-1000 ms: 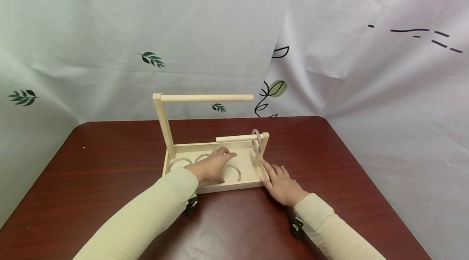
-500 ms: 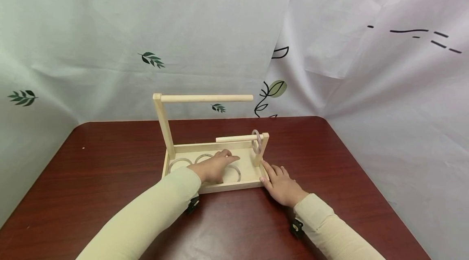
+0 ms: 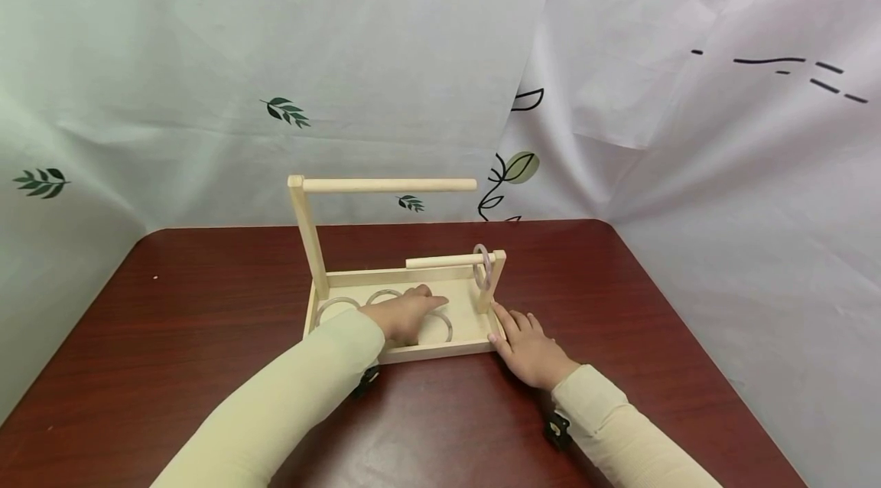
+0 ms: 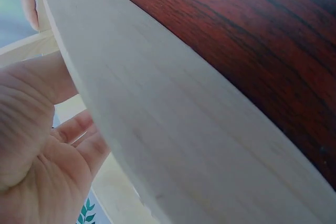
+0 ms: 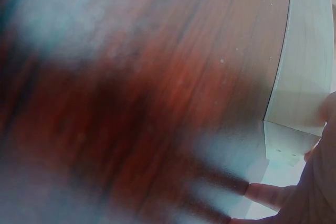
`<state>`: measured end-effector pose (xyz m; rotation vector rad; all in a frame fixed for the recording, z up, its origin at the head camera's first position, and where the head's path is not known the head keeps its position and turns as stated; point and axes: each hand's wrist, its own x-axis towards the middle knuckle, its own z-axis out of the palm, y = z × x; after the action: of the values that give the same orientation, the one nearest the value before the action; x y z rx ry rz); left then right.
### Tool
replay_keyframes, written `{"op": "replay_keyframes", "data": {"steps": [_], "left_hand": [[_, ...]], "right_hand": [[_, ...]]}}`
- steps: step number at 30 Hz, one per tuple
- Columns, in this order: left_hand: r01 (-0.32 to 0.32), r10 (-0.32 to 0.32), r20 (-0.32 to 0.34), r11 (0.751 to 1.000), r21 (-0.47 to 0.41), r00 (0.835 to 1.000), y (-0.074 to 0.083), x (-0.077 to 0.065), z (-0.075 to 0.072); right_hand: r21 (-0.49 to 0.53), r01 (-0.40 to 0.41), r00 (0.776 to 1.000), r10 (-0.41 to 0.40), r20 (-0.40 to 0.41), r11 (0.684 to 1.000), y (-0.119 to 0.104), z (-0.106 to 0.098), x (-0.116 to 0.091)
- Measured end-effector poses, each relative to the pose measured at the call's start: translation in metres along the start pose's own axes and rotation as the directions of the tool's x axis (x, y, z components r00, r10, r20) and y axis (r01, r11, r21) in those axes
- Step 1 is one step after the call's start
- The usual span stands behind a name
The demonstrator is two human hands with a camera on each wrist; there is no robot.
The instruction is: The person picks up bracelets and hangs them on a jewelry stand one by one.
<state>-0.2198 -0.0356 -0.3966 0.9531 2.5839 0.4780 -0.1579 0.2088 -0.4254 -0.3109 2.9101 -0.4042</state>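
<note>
A pale wooden tray stand sits on the table. My left hand reaches inside it from the front, at the left side of a pale bangle lying flat. In the left wrist view the front wall hides the fingertips of my left hand, so whether they pinch the bangle is unclear. Two more bangles lie to the left, a front one and a rear one. Another bangle hangs on the lower rod. My right hand rests against the tray's right end, fingers extended.
A tall post at the tray's left end carries a long upper rod. The dark red table extends around the stand. A white patterned cloth hangs behind.
My left hand has shifted slightly right and lower inside the tray, towards the flat bangle. My right hand and the stand have stayed in place.
</note>
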Motion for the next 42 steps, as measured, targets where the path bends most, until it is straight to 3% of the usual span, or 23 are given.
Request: {"op": "replay_keyframes", "data": {"steps": [15,25,32,42], "left_hand": [[0.072,-0.071,0.043,0.997,-0.018,0.997,0.0042,0.0038,-0.0018],[0.065,-0.070,0.081,0.996,0.067,0.994,0.0044,0.0057,-0.0032],[0.052,-0.059,0.056,0.992,0.112,0.997,0.0025,0.0062,-0.0013],[0.069,-0.073,0.031,0.992,0.110,0.997,0.0015,0.0070,-0.0012]], "right_hand": [[0.003,0.003,1.000,-0.003,-0.006,1.000,-0.0005,0.0009,-0.0012],[0.004,0.008,1.000,-0.008,-0.016,1.000,0.0003,0.0014,-0.0014],[0.007,0.009,1.000,-0.009,-0.012,1.000,0.0002,0.0016,-0.0006],[0.001,0.003,1.000,-0.003,-0.008,1.000,0.0006,0.0020,-0.0002]]}}
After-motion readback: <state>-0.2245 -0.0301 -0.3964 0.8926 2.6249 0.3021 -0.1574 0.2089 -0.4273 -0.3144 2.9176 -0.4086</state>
